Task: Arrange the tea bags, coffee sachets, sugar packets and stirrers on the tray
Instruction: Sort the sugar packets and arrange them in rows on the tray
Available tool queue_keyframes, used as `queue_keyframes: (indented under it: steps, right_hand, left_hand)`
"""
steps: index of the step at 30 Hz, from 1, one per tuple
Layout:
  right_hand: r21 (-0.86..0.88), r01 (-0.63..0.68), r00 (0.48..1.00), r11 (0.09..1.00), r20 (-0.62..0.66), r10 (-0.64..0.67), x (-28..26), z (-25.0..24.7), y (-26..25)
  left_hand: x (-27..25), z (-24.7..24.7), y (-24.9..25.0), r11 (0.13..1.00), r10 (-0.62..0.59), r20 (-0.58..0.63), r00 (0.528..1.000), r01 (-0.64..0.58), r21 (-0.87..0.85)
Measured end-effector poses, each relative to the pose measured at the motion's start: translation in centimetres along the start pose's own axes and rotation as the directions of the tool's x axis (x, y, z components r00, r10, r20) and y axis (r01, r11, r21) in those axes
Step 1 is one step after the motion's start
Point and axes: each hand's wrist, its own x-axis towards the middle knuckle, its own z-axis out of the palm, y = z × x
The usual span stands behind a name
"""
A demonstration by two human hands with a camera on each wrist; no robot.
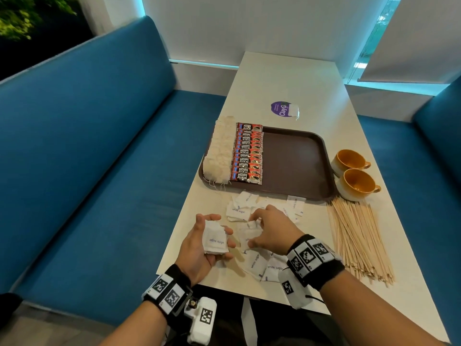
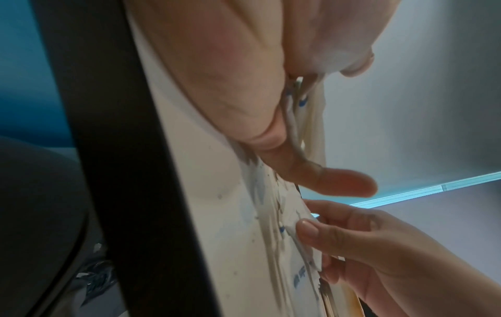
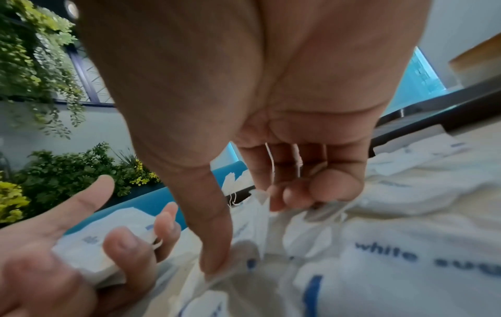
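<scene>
At the left of the head view, a blue bench (image 1: 87, 158) is running along a pale table (image 1: 287, 78). Left of centre, the left hand (image 1: 204, 243) is cupping a small stack of sugar packets (image 1: 215, 239) reading "white sugar". Just right of it, the right hand (image 1: 272, 231) is pinching another packet up from the loose sugar packets (image 1: 257, 264) lying at lower centre. Above, in mid-frame, the brown tray (image 1: 294, 161) is carrying a row of tea bags (image 1: 219, 151) at its left edge and coffee sachets (image 1: 248, 153) marked "KOPI JUAN" beside them; its right half is bare. Above that, a purple sticker (image 1: 282, 109) is showing "ClayG". At the right, two cups (image 1: 354, 174) are standing above the wooden stirrers (image 1: 359, 238).

The loosely cupped stack could slide apart and spill as more packets are added.
</scene>
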Motion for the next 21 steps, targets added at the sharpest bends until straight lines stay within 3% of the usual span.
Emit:
queue_keyframes:
  steps: [4, 9, 12, 14, 15, 18, 21]
  right_hand:
    - [0.110, 0.045, 0.994, 0.993, -0.106, -0.033, -1.0, 0.2, 0.7]
    - [0.402, 0.069, 0.987, 0.913, -0.164, -0.002, -2.5, -0.2, 2.2]
    - [0.661, 0.134, 0.982, 0.738, -0.187, -0.012, -3.3, -1.2, 1.9]
    - [0.786, 0.135, 0.990, 0.603, -0.124, -0.060, -3.7, -1.4, 0.7]
    - [0.799, 0.124, 0.992, 0.588, -0.086, -0.092, -3.7, -1.2, -0.1]
    - [0.732, 0.104, 0.988, 0.673, -0.001, -0.152, -3.1, 0.1, -2.5]
    - [0.544, 0.131, 0.991, 0.829, -0.041, -0.130, -2.1, 1.7, -3.8]
  left_hand:
    - [0.1, -0.2, -0.2, 1.000, 0.026, 0.013, 1.000, -0.026, -0.003]
    - [0.1, -0.2, -0.2, 0.998, 0.043, 0.042, 0.998, -0.044, 0.035]
    - [0.1, -0.2, -0.2, 0.998, 0.033, 0.068, 0.997, -0.036, 0.048]
    - [0.1, -0.1, -0.2, 0.998, 0.023, 0.061, 0.998, -0.026, 0.061]
    - [0.1, -0.1, -0.2, 0.998, 0.014, 0.051, 0.999, -0.018, 0.066]
    - [-0.2, -0.1, -0.2, 0.998, -0.013, 0.041, 0.999, 0.011, 0.061]
    - [-0.1, -0.3, -0.3, 0.998, -0.047, 0.076, 0.996, 0.043, 0.045]
